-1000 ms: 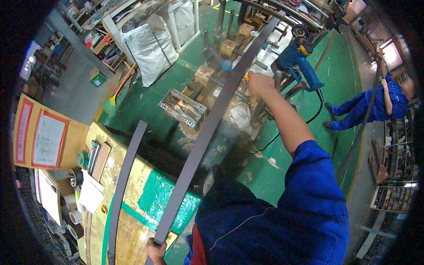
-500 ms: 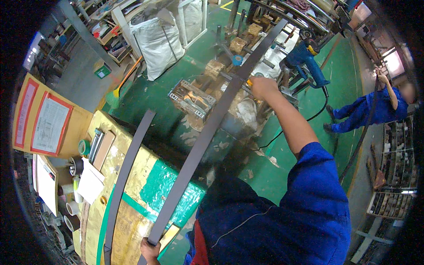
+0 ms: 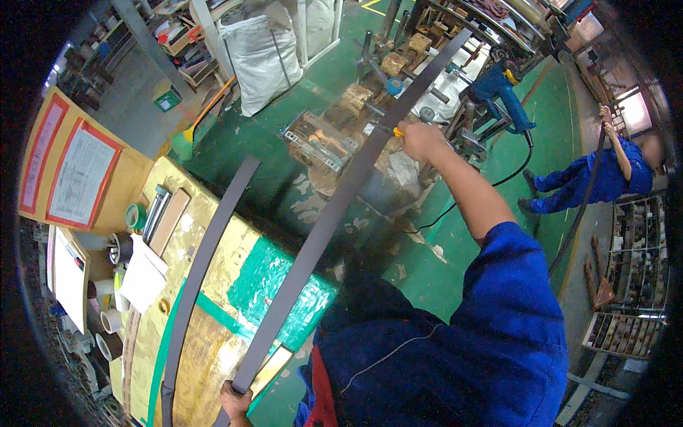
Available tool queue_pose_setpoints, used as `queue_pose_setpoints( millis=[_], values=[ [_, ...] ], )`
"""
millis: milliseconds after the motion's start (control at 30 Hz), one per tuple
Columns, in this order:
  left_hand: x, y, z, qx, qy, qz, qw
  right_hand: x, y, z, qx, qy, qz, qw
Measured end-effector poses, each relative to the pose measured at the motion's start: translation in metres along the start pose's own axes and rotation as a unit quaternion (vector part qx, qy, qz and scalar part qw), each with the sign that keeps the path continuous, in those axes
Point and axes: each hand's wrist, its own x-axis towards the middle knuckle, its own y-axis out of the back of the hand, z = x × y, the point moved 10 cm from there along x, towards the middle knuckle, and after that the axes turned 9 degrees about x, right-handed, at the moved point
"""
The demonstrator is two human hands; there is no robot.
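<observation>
Overhanging bench (image 3: 185, 257) and floor (image 3: 427, 281), strip (image 3: 320, 245) fills left hand (image 3: 235, 403) — orange handle (image 3: 398, 132), seemingly, right hand (image 3: 425, 142).

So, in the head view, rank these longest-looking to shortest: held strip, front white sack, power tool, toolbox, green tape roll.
1. Held strip, by far
2. Front white sack
3. Power tool and toolbox: too alike to rank
4. Green tape roll

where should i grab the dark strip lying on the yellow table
Probably by the far end of the strip, coming from the right: that end appears to jut past the table's edge, leaving its flat top and underside free for a pinch grip.
</observation>
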Motion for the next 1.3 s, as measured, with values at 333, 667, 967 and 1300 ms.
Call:
queue_pose_setpoints(
  millis=[333, 667, 967, 1300],
  values=[
    [-0.014, -0.002, -0.045, 0.033, 0.012, -0.012, 0.999, -0.031, -0.016, -0.032, 0.001, -0.022, 0.002, 1.0],
    [-0.031, 0.007, -0.082, 0.021, -0.016, 0.013, 1.0, -0.067, -0.022, -0.071, -0.015, 0.014, 0.021, 1.0],
    [-0.042, 0.006, -0.118, 0.008, 0.042, -0.033, 0.999, -0.094, -0.042, -0.097, 0.005, 0.028, 0.037, 0.999],
    [-0.055, 0.003, -0.164, 0.018, 0.033, -0.039, 0.999, -0.114, -0.06, -0.127, 0.005, 0.011, 0.052, 0.999]
  ],
)
